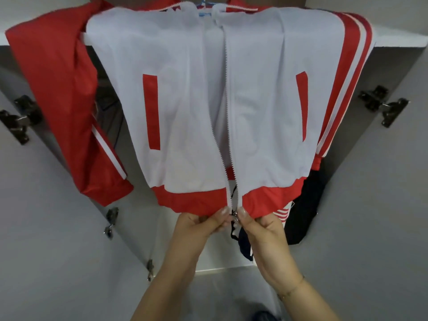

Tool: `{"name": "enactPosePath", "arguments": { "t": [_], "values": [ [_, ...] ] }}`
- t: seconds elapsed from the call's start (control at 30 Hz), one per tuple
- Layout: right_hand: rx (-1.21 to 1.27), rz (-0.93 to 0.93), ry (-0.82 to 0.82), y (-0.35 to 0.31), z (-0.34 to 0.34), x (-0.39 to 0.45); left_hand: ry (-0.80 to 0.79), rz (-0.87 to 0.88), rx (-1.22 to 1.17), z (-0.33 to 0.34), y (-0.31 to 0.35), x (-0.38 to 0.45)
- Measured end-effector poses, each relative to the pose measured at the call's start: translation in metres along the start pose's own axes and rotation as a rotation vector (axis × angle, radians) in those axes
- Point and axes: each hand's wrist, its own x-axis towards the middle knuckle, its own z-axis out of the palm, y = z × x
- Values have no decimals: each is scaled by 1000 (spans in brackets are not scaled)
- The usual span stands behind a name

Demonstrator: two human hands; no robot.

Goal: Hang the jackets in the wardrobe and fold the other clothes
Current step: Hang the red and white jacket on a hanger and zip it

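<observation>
My left hand (pixel 203 222) pinches the red hem of the jacket (pixel 185 100) just left of the zipper, thumb on top and fingers curled underneath. My right hand (pixel 261 225) pinches the hem on the other side, thumb pressed right beside the small metal zipper pull (pixel 235 215), which sits at the very bottom between my two thumbs. I see a thin bracelet (pixel 293 289) on my right wrist.

The two zipper rows are apart at the hem, leaving a narrow gap, and they come together higher up the white front. The jacket hangs in the open wardrobe (pixel 393 135) on a pale blue hanger (pixel 205 5), of which I only see a bit at the collar. Its front is white with two red pocket strips, a red waistband and red sleeves carrying white stripes; the left sleeve (pixel 58 100) droops out to the side.

Behind the jacket's lower right corner hangs a black garment (pixel 303 212), and a red-and-white striped piece (pixel 281 213) shows just beside my right hand. Dark metal hinges (pixel 379 103) sit on both wardrobe doors
</observation>
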Motion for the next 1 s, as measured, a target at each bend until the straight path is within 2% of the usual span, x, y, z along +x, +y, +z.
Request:
{"name": "enactPosePath", "arguments": {
  "t": [0.17,0.5,0.7,0.87,1.0],
  "values": [
    [52,-53,147,-12,7,2,45,47,-178,24,1,-2],
    [70,-69,146,-11,22,7,87,42,-424,40,8,-2],
    [88,-68,140,-7,27,4,88,78,-327,37,4,-1],
    [102,-44,190,-5,27,7,103,41,-287,34,-4,0],
    [99,-37,193,-6,24,11,130,77,-131,33,-9,2]
  ]
}}
